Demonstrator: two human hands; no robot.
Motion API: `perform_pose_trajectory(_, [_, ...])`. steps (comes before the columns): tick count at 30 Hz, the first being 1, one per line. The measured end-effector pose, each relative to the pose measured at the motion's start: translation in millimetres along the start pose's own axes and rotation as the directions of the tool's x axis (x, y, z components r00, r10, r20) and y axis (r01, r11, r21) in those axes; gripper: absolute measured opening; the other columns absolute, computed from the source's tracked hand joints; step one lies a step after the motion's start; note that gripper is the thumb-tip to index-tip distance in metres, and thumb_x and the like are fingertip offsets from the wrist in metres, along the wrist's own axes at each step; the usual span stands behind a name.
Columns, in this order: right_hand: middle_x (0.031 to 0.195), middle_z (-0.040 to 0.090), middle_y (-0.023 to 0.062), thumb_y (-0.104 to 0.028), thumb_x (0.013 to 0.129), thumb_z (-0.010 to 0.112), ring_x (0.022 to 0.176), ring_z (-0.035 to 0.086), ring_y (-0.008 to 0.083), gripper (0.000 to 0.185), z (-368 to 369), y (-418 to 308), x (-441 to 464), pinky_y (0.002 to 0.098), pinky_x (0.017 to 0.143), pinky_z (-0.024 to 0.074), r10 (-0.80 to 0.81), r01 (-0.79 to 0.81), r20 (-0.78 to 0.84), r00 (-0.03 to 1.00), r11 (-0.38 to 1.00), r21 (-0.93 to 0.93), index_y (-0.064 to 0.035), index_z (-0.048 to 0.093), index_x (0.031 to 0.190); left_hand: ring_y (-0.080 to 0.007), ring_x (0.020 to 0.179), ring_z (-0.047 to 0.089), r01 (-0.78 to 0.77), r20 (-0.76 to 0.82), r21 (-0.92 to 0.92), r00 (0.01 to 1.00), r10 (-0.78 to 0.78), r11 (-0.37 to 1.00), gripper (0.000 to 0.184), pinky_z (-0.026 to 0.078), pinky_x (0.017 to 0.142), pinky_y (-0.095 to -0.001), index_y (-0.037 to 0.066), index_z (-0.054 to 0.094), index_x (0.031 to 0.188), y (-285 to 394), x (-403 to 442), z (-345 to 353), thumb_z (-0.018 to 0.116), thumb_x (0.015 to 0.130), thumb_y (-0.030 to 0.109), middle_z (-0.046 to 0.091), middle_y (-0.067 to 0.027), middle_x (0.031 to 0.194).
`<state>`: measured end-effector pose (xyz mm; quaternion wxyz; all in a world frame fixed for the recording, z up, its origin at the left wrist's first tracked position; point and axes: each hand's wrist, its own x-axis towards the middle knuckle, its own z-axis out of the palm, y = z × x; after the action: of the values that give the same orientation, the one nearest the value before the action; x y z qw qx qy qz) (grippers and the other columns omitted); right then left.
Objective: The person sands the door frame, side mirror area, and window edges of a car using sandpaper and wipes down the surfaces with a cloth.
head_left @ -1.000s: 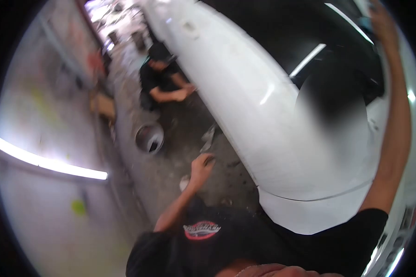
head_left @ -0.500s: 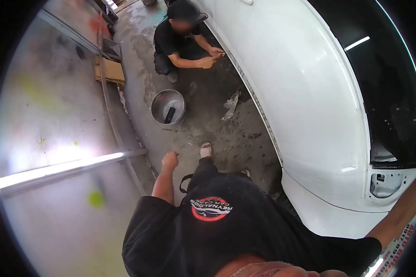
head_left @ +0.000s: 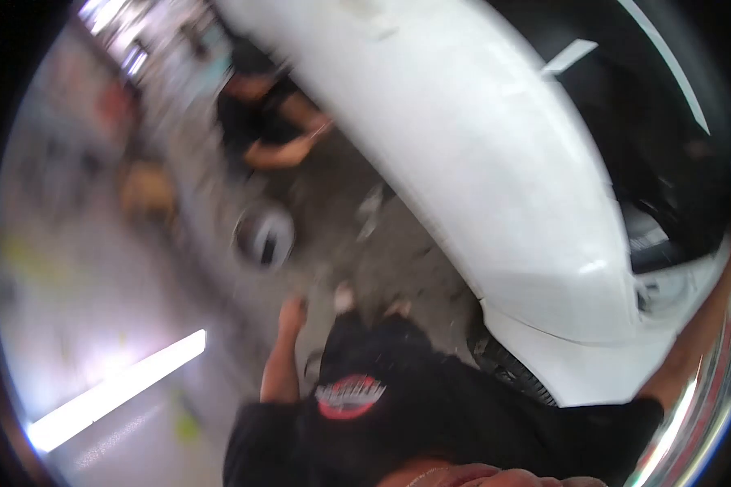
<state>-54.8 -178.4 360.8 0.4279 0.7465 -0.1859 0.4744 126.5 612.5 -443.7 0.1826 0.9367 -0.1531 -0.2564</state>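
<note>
My left hand (head_left: 293, 311) hangs low at my side over the floor, its fingers curled closed; blur hides what is in them, if anything. To the right my right forearm (head_left: 697, 345) reaches out along the rear of a white car (head_left: 503, 162), and the hand itself is lost past the dark edge of the view. The car's dark window (head_left: 625, 122) and an open recess (head_left: 666, 294) in its body lie near that arm. Below the body panel part of a tyre (head_left: 516, 373) shows.
A co-worker (head_left: 256, 122) crouches beside the car, both hands near its lower edge. A metal bucket (head_left: 266, 237) with a dark object inside stands on the concrete floor. Scrap (head_left: 370, 213) lies nearby. A paint-spotted wall (head_left: 81, 284) with a bright strip of light runs along the left.
My view has swung and blurred. Car, co-worker and bucket appear further left, and the tyre has come into sight. My left hand stays low and closed; my right arm still reaches out.
</note>
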Motion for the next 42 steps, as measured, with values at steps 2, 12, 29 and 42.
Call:
perform_pose_trajectory(2, [0.113,0.069,0.0149,-0.015,0.096,0.059,0.105,0.065,0.0325,0.022,-6,-8,-22,0.0438,0.095,0.0499,-0.109,0.103,-0.027,0.994,0.981,-0.166,-0.004,0.068,0.113,-0.0396,0.103,0.068,-0.023,0.093,-0.225,0.995,0.045,0.974,0.026,0.053,0.089,-0.0485,0.004,0.071,0.113,23,19,-8,0.066,0.089,0.011,0.072,-0.0211,0.107])
perform_pose_trajectory(12, [0.103,0.062,0.0128,-0.014,0.089,0.067,0.097,0.059,0.0354,0.026,-107,-21,-152,0.0449,0.085,0.0477,0.288,-0.287,0.001,0.958,0.956,0.053,-0.0109,0.069,0.115,-0.0447,0.088,0.071,-0.437,-0.223,-0.135,0.888,0.403,0.889,0.017,0.054,0.076,-0.0508,0.0,0.073,0.099,125,67,-87,0.07,0.084,0.007,0.072,-0.026,0.09])
perform_pose_trajectory(29, [0.091,0.063,0.0155,-0.013,0.079,0.08,0.079,0.065,0.0335,0.028,-222,-209,-347,0.0395,0.071,0.053,0.476,-0.747,0.581,0.661,0.341,0.57,-0.0016,0.068,0.102,-0.0125,0.075,0.057,-0.726,-0.415,-0.622,0.622,0.664,0.292,0.026,0.049,0.069,-0.0286,0.0,0.068,0.116,519,-89,-141,0.069,0.091,-0.001,0.064,-0.0056,0.094])
perform_pose_trajectory(42, [0.109,0.062,0.0047,-0.045,0.085,0.081,0.102,0.057,0.015,0.074,-208,-268,-358,0.0309,0.094,0.0463,0.213,-0.711,0.864,0.456,-0.496,0.498,0.0007,0.056,0.137,-0.0323,0.092,0.066,-0.876,-0.644,-0.482,0.359,0.675,0.006,0.027,0.055,0.079,-0.0403,0.004,0.071,0.112,603,-158,-117,0.07,0.085,-0.001,0.068,-0.013,0.099])
